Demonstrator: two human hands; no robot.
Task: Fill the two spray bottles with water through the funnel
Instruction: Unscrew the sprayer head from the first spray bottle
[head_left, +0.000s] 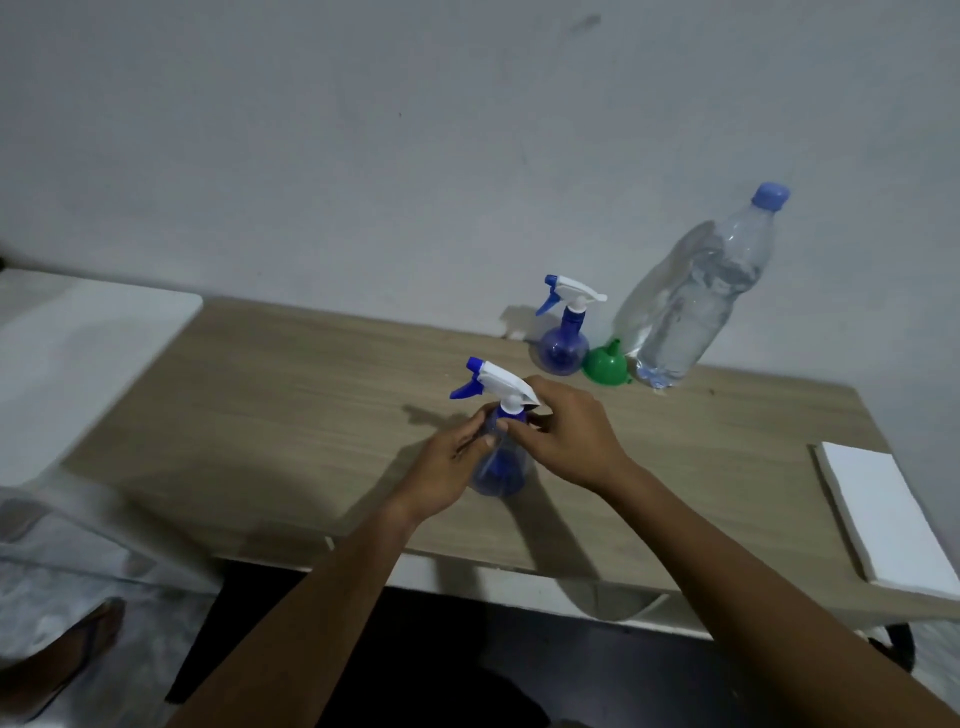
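A blue spray bottle (501, 470) with a white and blue trigger head stands on the wooden table (291, 415), near its middle. My left hand (447, 467) grips the bottle's body from the left. My right hand (566, 431) pinches the collar just under the trigger head. A second blue spray bottle (563, 338) stands further back by the wall, its head on. Right beside it a green funnel (605, 364) lies mouth-down. A large clear water bottle (696, 296) with a blue cap stands to the funnel's right, mostly full.
A white flat block (888, 514) lies at the table's right edge. A white surface (78, 358) adjoins the table on the left. The wall runs close behind the bottles. A foot in a sandal (72, 649) shows on the floor at lower left.
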